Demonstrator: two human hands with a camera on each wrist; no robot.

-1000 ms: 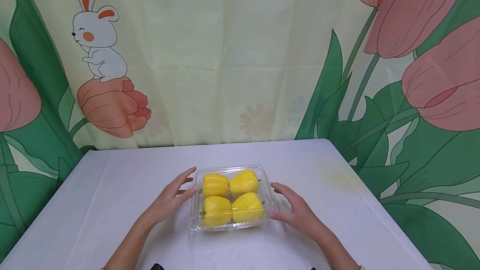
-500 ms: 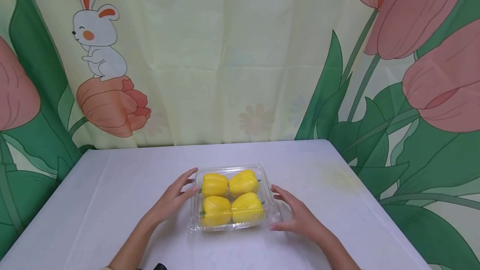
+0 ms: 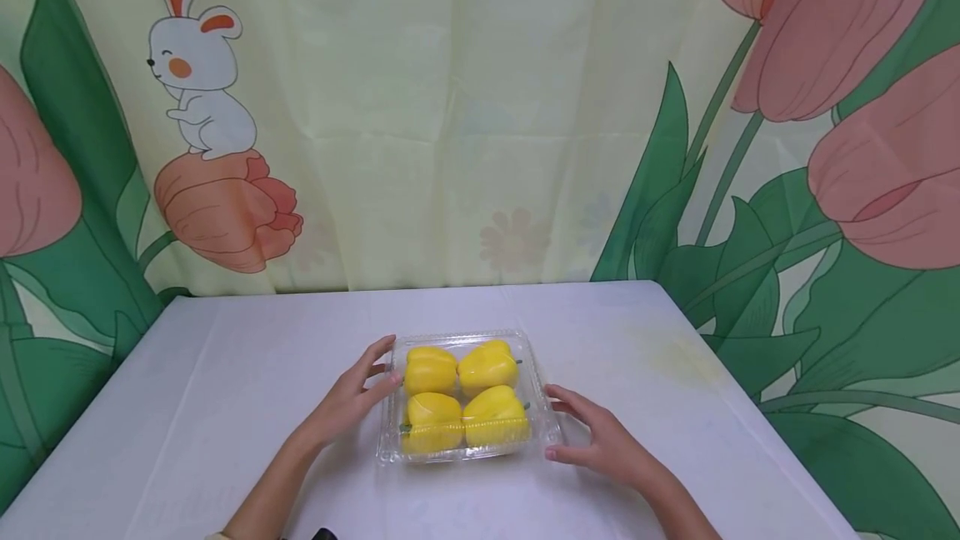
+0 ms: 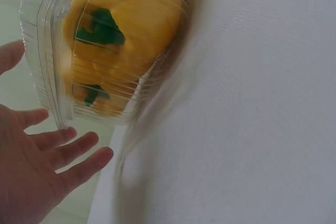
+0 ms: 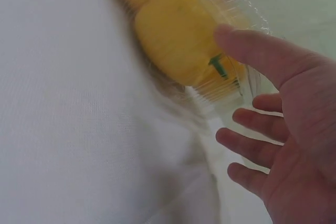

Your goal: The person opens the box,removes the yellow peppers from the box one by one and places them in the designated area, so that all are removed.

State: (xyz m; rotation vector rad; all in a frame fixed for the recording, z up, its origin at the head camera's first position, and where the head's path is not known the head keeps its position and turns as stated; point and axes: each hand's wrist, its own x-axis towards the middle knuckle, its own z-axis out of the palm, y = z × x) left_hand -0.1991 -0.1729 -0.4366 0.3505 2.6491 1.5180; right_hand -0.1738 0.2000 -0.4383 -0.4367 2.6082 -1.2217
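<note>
A clear plastic clamshell box [image 3: 537, 382] lies on the table with several yellow bell peppers [image 3: 493, 415] inside, set in two rows. Green stems show through its side walls in both wrist views. My left hand [image 3: 347, 400] is at the box's left edge, fingers spread and thumb tip by the rim; whether it touches I cannot tell. On the other side, my right hand [image 3: 609, 447] is held beside the right edge, thumb and fingers apart, nothing in its grasp. The right wrist view has that thumb [image 5: 257, 48] in front of the box wall.
A white cloth covers the table [image 3: 262, 348]. Behind it hangs a pale curtain [image 3: 390, 148] printed with a rabbit, tulips and leaves. A small dark object [image 3: 324, 534] pokes in at the bottom edge of the head view.
My right hand has drawn slightly down and outward, with its thumb off the box's corner. My left hand has shifted slightly toward the box. The box and peppers stay in place.
</note>
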